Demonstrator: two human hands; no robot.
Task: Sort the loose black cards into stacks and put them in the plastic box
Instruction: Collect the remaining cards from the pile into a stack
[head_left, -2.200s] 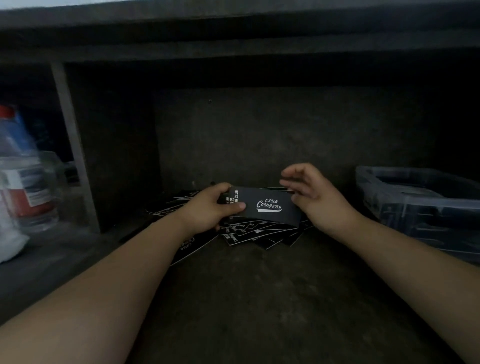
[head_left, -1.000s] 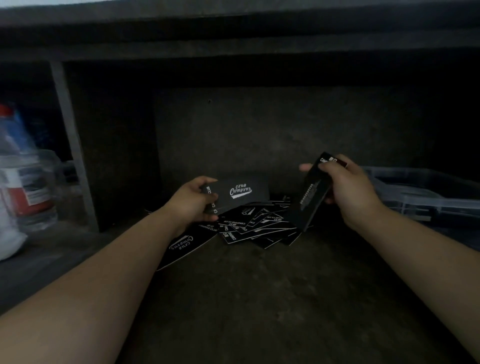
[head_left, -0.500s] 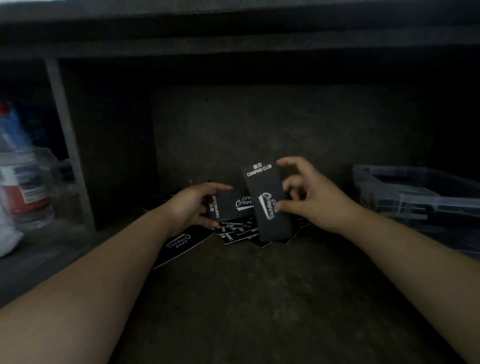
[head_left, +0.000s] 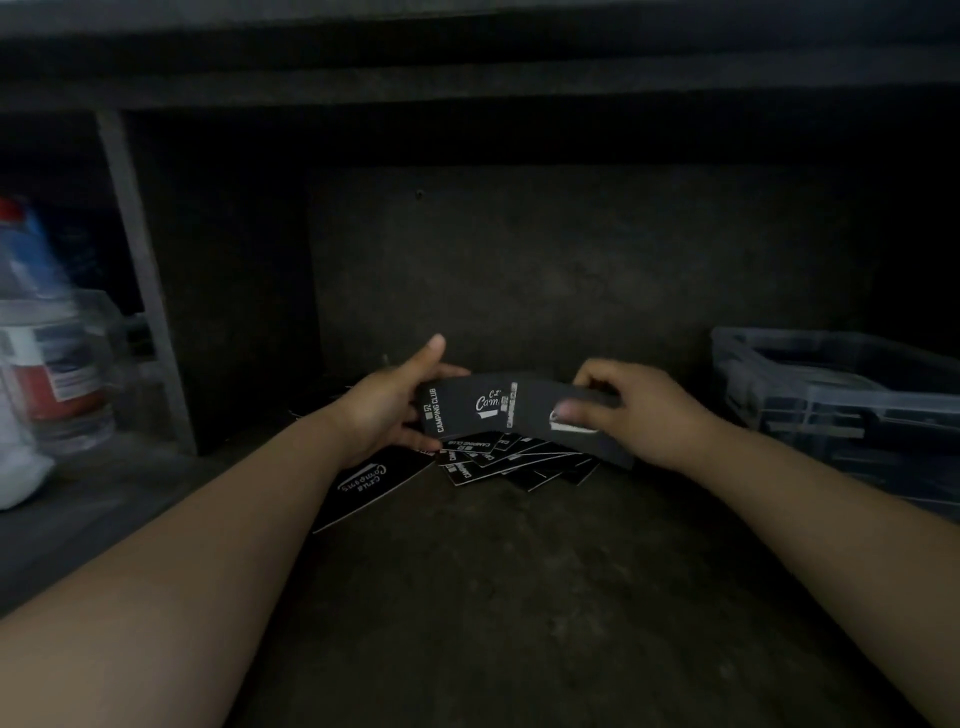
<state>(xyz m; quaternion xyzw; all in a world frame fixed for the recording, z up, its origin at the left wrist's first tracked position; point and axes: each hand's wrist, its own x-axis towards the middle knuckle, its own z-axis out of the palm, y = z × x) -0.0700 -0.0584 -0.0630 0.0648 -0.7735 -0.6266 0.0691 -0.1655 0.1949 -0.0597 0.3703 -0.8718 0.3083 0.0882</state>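
A small stack of black cards (head_left: 457, 410), printed "CAMPING CLUB" in white, is held above the shelf (head_left: 519, 571), its left end clamped in the left grip (head_left: 387, 410): fingers wrap behind and under it while the thumb points up, off the stack. A single card (head_left: 535, 421) overlaps the stack's right end, pinched in the right grip (head_left: 639, 415) with the thumb on its face and the fingers curled over its far edge. Just below, the loose black cards (head_left: 498, 457) lie fanned on the shelf, and one more card (head_left: 363, 483) lies partly under the left forearm. The plastic box (head_left: 831, 395) sits at the right, well apart from the pile. A blurred bottle (head_left: 47, 353) stands at the far left.
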